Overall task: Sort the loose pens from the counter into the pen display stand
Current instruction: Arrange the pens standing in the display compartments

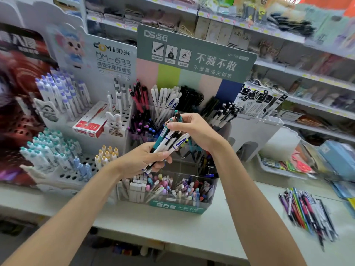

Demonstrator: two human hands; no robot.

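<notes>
My left hand (142,160) grips a bundle of pens (169,143) above the pen display stand (177,207); my right hand (194,129) pinches a teal pen (178,116) at the bundle's top. Far right, loose pens (307,212) lie heaped on the counter (172,231), well apart from the stand.

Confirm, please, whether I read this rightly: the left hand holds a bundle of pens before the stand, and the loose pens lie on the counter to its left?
Not quite. The head view shows the loose pens on the counter right of the stand, not left. The left hand does hold the bundle before the stand.
</notes>
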